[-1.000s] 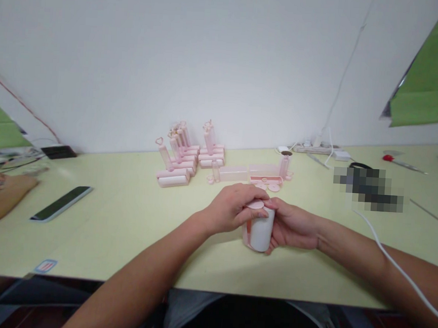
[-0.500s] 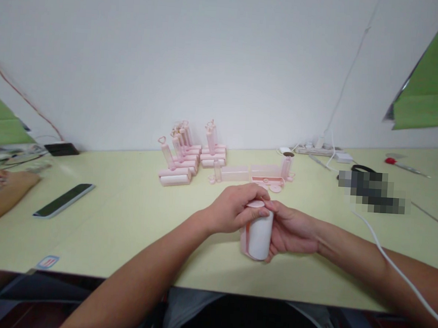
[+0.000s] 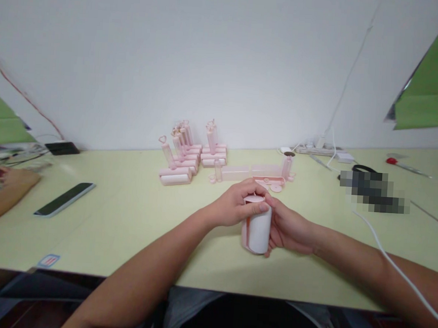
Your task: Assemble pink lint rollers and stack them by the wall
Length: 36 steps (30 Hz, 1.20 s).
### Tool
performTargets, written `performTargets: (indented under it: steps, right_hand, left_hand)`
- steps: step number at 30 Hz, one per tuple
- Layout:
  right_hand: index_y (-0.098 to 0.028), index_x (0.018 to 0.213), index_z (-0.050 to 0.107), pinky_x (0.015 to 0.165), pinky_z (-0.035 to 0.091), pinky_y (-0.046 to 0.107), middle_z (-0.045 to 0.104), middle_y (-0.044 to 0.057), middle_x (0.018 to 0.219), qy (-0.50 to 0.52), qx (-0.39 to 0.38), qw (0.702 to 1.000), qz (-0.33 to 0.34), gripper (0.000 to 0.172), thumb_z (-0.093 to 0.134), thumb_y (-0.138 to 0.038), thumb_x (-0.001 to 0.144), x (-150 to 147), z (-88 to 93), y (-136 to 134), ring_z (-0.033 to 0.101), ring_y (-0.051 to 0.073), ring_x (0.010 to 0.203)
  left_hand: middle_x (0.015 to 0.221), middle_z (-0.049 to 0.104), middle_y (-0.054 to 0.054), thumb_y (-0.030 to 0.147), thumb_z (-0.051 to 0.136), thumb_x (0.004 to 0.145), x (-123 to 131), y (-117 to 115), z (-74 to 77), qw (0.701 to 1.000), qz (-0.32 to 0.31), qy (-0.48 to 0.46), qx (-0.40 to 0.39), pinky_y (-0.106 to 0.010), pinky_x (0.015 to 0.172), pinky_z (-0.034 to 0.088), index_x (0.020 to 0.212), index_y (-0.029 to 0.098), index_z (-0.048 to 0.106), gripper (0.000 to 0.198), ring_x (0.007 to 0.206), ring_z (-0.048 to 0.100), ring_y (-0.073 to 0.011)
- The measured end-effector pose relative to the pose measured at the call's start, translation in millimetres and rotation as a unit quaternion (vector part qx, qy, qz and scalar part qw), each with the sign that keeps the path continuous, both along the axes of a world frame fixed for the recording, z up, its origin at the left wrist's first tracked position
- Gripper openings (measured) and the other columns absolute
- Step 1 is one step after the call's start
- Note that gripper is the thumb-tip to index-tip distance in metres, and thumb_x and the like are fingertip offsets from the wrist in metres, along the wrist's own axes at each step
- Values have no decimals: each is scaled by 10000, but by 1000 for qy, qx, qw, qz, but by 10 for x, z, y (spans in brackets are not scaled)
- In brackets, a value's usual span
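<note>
Near the front of the table, a lint roller head [image 3: 259, 232] stands upright, a white paper roll inside a pink casing. My left hand [image 3: 239, 202] grips its top, thumb across the front upper edge and fingers over the round pink end cap [image 3: 254, 199]. On the other side my right hand [image 3: 287, 225] wraps round the roll, some of its fingers hidden behind. Behind the hands lie a pink casing part [image 3: 268, 181], a pink disc [image 3: 276, 188] and clear pink covers [image 3: 235, 173].
Several lint rollers [image 3: 175, 177] with heart-topped handles stand in rows by the wall. At left are a phone [image 3: 65, 200] and another person's arm [image 3: 7, 195]. A power strip [image 3: 316, 150], a screwdriver [image 3: 407, 168] and a white cable [image 3: 384, 253] are at right.
Both hands have lifted slightly up the view with the roller. The left fingers have shifted on the end cap, so more of the cap shows.
</note>
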State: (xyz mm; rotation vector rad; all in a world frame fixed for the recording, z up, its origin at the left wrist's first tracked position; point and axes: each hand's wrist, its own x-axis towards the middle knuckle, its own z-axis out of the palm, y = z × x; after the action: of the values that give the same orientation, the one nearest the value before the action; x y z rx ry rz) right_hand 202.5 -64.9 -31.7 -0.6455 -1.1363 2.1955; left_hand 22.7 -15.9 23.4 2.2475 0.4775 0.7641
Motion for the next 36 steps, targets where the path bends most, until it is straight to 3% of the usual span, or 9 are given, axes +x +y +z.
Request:
performTargets:
  steps: [3, 7, 10, 12, 15, 17, 21, 36]
  right_hand:
    - [-193, 1191, 562, 480, 560, 277, 702, 82, 841, -21, 4, 1000, -15, 722, 239, -770, 901, -24, 6, -3, 634, 156, 563]
    - [-180, 1138, 571, 423, 544, 275, 687, 80, 772, -56, 2, 998, -30, 785, 200, -817, 866, -45, -58, 11, 642, 177, 548]
    - [-167, 1064, 576, 389, 522, 275, 665, 76, 725, -90, 31, 991, -91, 777, 216, -825, 858, -54, -148, 20, 648, 197, 547]
    - [-155, 987, 578, 399, 508, 262, 644, 60, 696, -117, 106, 981, -117, 683, 358, -789, 861, -53, -182, 15, 620, 177, 528]
    - [-156, 933, 568, 447, 478, 233, 626, 27, 719, -160, 235, 954, -96, 442, 672, -569, 816, -47, -159, -4, 577, 140, 548]
    - [-164, 924, 561, 483, 467, 230, 615, 11, 749, -190, 273, 938, -95, 336, 732, -422, 795, -45, -115, -16, 569, 136, 587]
    - [-170, 928, 553, 539, 465, 253, 617, 8, 780, -222, 297, 922, -107, 257, 697, -344, 805, -53, -47, -25, 564, 151, 640]
    - [-159, 915, 550, 515, 434, 243, 586, -9, 745, -229, 267, 932, -86, 242, 699, -307, 795, -57, -18, -55, 551, 131, 595]
  left_hand:
    - [991, 660, -81, 469, 678, 823, 24, 16, -91, 995, -2, -27, -100, -289, 797, 482, 1037, 147, 660, 387, 891, 612, -201]
    - [895, 670, -66, 541, 519, 910, 61, 8, -191, 983, 35, -58, -169, -259, 697, 461, 998, 133, 676, 446, 773, 594, -168]
    - [823, 662, -53, 565, 473, 924, 91, 2, -233, 983, 84, -71, -145, -248, 650, 440, 941, 128, 691, 489, 714, 569, -154]
    - [804, 662, -51, 599, 446, 922, 105, 2, -247, 983, 114, -78, -120, -251, 646, 440, 917, 128, 700, 535, 702, 567, -155]
    - [801, 674, -62, 633, 359, 937, 115, 4, -260, 981, 142, -84, -101, -260, 649, 449, 896, 128, 713, 618, 700, 581, -164]
    - [818, 686, -71, 622, 333, 951, 115, 6, -270, 981, 143, -85, -100, -262, 660, 457, 896, 124, 716, 631, 716, 596, -168]
    - [840, 696, -78, 592, 336, 965, 108, 16, -290, 982, 138, -88, -93, -262, 689, 468, 897, 116, 717, 613, 755, 613, -172]
    - [797, 686, -69, 622, 336, 952, 103, 24, -306, 984, 141, -91, -63, -254, 659, 463, 866, 119, 714, 635, 712, 600, -159]
